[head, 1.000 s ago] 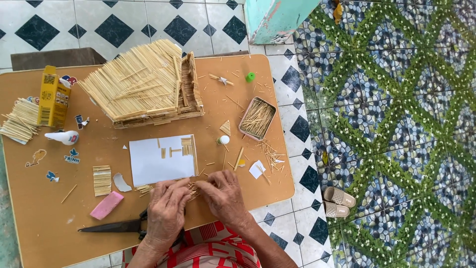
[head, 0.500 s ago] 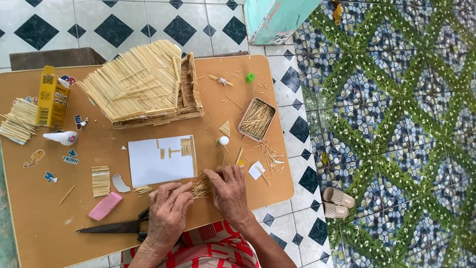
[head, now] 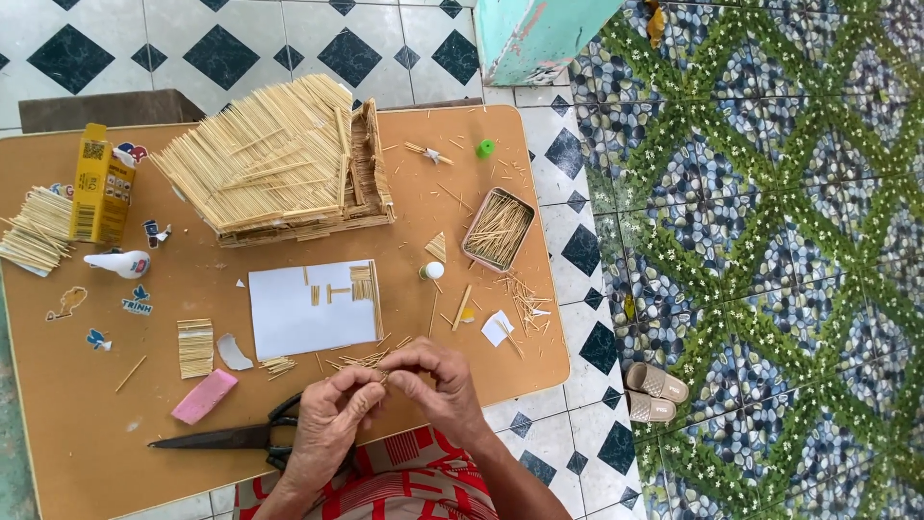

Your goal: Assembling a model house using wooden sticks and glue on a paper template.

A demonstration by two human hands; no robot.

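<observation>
Both hands, left hand (head: 327,424) and right hand (head: 438,390), pinch thin wooden sticks (head: 382,374) between closed fingers at the brown worktop (head: 77,424) near edge, black scissors (head: 226,438) alongside.

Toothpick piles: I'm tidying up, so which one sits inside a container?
The pile in the small rectangular tray, right of the stick house; the bundle at the left edge lies loose.

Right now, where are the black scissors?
In the head view, the black-handled scissors lie on the brown table's near edge, just left of the person's left hand, below the pink eraser block, blades pointing left.
</observation>
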